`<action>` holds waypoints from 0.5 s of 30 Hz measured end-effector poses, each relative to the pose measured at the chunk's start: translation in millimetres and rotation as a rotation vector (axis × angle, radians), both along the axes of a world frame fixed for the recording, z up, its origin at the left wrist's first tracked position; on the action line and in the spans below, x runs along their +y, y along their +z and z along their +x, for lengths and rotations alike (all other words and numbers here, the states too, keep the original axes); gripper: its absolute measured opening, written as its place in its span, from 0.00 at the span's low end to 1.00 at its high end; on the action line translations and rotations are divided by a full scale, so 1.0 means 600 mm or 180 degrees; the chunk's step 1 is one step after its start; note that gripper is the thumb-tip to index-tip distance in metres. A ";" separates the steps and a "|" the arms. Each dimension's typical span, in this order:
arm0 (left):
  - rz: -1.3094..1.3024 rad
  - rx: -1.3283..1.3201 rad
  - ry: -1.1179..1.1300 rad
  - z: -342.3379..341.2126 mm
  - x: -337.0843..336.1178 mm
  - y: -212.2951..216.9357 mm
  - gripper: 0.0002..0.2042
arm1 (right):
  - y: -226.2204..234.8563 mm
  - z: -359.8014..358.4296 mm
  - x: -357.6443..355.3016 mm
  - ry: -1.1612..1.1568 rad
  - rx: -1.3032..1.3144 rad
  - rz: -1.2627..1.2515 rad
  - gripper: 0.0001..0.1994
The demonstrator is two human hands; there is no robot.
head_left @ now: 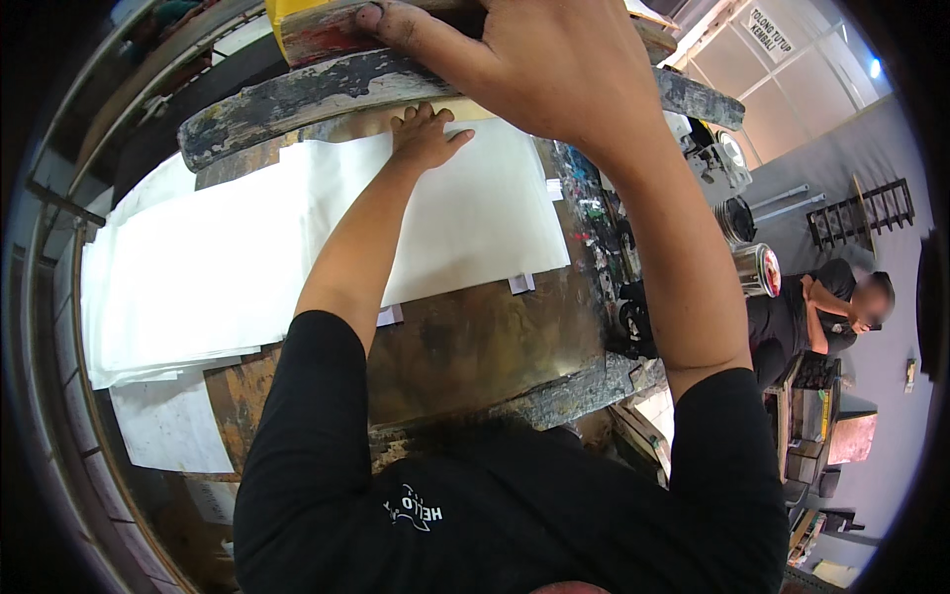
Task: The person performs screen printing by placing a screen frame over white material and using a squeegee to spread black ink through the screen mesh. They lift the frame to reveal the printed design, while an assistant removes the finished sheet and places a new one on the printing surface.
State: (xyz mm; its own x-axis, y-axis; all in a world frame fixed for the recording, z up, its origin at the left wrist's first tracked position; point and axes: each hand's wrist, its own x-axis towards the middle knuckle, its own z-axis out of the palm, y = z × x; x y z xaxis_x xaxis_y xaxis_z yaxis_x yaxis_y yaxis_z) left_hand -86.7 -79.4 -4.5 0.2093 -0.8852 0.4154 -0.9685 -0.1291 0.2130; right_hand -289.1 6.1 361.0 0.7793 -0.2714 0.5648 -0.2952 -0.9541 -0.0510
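A person in a black short-sleeved shirt leans over a paint-stained brown work table (475,346), both arms stretched toward its far edge. The left hand (426,134) lies flat, fingers spread wide, on a large white sheet of paper or cloth (297,247) that covers much of the table's left and middle; the open palm appears to pin the sheet so it cannot shift. The right hand (534,59), close to the camera, is closed over the top of a paint-crusted wooden-framed tool with a yellow part (317,25), a grip that looks meant to steady or lift it. That tool sits at the table's far edge, just above a curved, paint-caked grey bar (327,94) running across the sheet's far end. The left hand rests just below the bar, the right directly above it. Small white tabs (522,283) show at the sheet's near edge, seemingly fixing it down. Along the table's right edge stand paint-smeared pots and a metal tin (757,269). Beyond, a seated person in black (821,312) is well apart.
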 end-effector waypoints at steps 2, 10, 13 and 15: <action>-0.0059 -0.0103 0.0036 -0.016 0.023 0.003 0.42 | -0.012 -0.001 -0.008 0.0096 -0.0072 -0.0147 0.32; 0.0517 -0.0080 -0.0949 -0.234 0.191 0.019 0.42 | 0.022 -0.023 0.026 -0.0018 0.0526 0.0245 0.32; 0.0749 -0.0123 -0.0999 -0.222 0.196 0.025 0.43 | 0.011 -0.027 0.028 0.0016 0.0569 0.0348 0.32; 0.1021 -0.0132 -0.0991 -0.219 0.192 0.034 0.44 | 0.003 -0.031 0.024 0.0057 0.0519 0.0310 0.32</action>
